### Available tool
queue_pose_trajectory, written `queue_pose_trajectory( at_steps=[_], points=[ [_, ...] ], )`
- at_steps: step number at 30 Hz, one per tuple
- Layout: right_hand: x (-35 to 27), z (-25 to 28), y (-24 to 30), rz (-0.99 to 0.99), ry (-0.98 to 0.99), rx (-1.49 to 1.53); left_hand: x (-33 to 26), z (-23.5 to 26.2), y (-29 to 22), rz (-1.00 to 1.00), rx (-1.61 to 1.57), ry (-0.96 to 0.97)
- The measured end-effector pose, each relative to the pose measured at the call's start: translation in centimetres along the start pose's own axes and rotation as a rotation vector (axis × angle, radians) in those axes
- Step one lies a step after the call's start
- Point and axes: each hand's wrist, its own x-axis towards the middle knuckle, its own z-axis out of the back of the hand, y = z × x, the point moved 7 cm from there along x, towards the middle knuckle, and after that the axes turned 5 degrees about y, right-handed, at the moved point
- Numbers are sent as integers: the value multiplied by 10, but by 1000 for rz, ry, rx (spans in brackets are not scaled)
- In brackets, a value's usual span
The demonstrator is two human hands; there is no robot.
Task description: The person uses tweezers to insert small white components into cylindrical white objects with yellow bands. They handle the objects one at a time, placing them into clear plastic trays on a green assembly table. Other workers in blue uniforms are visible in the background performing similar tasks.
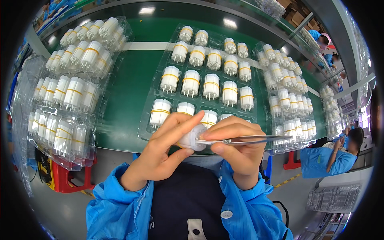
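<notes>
In front of my chest, my left hand (166,150) is closed around a rounded whitish bundle (191,140), its fingers covering much of it. A trace of yellow shows at its lower left edge. From the right, my right hand (238,142) pinches at the bundle's side with thumb and fingertips. The same hand holds metal tweezers (260,139), which stick out to the right past the fingers. Just beyond my hands lies a clear plastic tray (154,96) with rows of white bundles (191,83), bound with yellow rubber bands and showing metal pins.
Stacked clear trays with similar bundles stand on the left (66,96) and the right (294,106) of the green table (124,90). A red stool (74,182) is below left. Another person (332,156) in blue sits at the right.
</notes>
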Motion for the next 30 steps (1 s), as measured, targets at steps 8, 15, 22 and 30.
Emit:
queue_pose_trajectory(
  at_steps=[8,15,22,30],
  points=[
    [-3,2,-1,4,-28,68,-1,0,1,14,-170,28],
    [0,-1,2,24,0,21,0,2,1,14,-180,24],
    [-2,-1,0,38,1,49,-1,2,3,15,-183,24],
    [6,-9,13,80,83,-188,0,4,2,8,-71,-23]
  ],
)
